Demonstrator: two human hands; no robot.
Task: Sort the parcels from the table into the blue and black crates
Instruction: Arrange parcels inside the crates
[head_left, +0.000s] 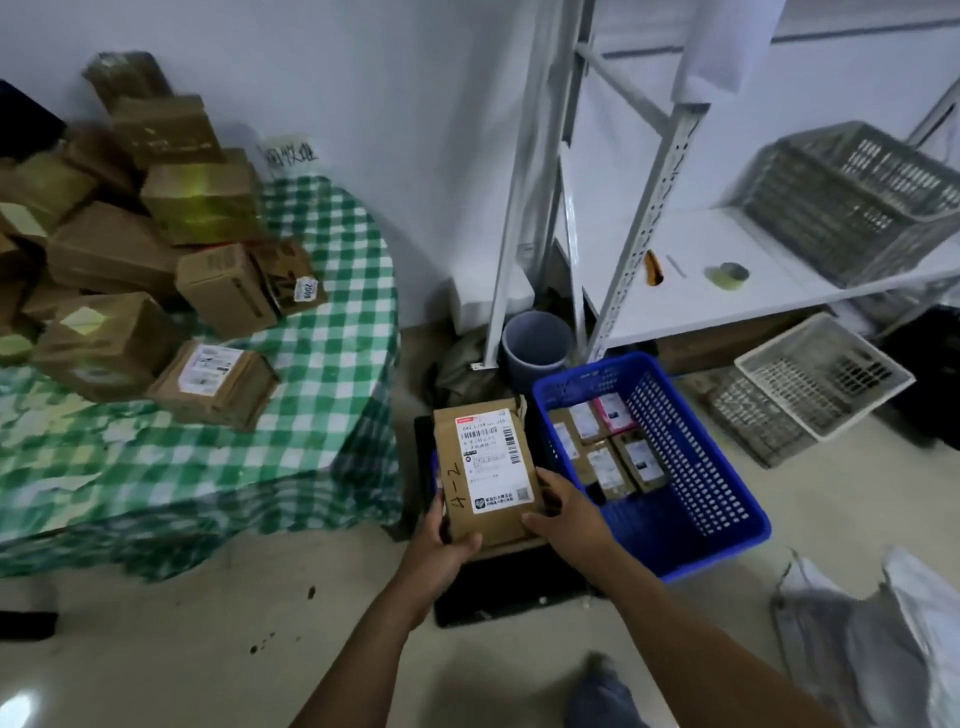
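Note:
A brown cardboard parcel (483, 462) with a white shipping label and "4-2" written on it is held over the black crate (511, 587) on the floor. My left hand (441, 540) grips its near left corner and my right hand (563, 512) grips its near right edge. The blue crate (691, 540) stands just right of the black one and holds several small labelled parcels (608, 452). A heap of brown parcels (130, 254) lies on the table with the green checked cloth (322, 332) at the left.
A white metal shelf rack (644, 244) stands behind the crates, with a grey crate (857, 202), a tape roll (730, 274) and a cutter on it. A bin (535, 348), a white basket (826, 374) and plastic bags (872, 639) lie on the floor.

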